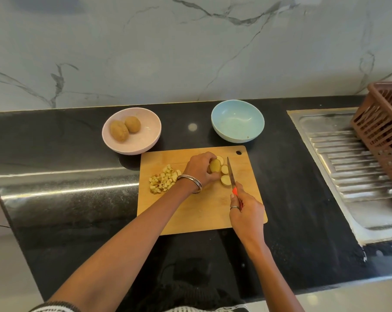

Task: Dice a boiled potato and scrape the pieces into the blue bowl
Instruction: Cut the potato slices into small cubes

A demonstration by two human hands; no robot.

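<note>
On the wooden cutting board (204,212), my left hand (200,168) grips a boiled potato (215,165) with its skin on. Three cut slices (225,180) lie just right of it. My right hand (247,212) holds a knife (230,174) by its orange handle, the blade standing right beside the slices and pointing away from me. A heap of diced potato pieces (163,179) sits on the board's left part, behind my left wrist. The blue bowl (237,120) stands beyond the board, with only a crumb inside.
A pink bowl (132,131) holding two whole potatoes (124,127) stands at the back left of the black counter (289,199). A steel sink drainboard (352,167) lies to the right, with a brown plastic basket (384,129) on it. The marble wall rises behind.
</note>
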